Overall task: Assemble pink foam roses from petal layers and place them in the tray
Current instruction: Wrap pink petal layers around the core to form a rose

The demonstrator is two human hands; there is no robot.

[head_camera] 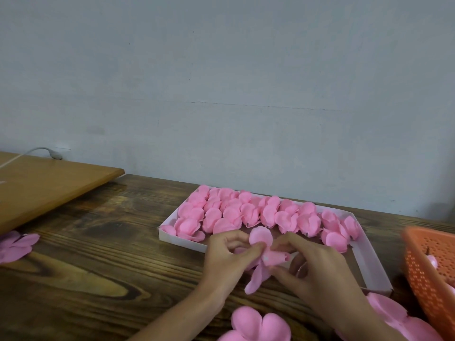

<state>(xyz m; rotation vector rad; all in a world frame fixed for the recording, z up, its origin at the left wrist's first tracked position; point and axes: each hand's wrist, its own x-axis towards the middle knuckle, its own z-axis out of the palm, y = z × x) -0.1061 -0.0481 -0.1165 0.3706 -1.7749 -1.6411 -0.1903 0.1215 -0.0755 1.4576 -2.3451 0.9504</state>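
I observe both hands low over the table (98,267) — left hand (225,260) pinching a petal layer (259,238), right hand (317,271) pinching the rose bud (275,258) — at the near edge of the tray (369,262), which holds finished roses (236,212).

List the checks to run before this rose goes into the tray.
1. Grip of left hand on petal layer: ok, pinched.
2. Grip of right hand on rose bud: ok.
3. Seating of the bud at the layer's centre: cannot tell, fingers cover the joint.
4. Petals wrapped up round the bud: not ok, they hang open.
5. Bare room in the tray, near right end: ok.
6. spare petal layers on the table by the wrists: ok.
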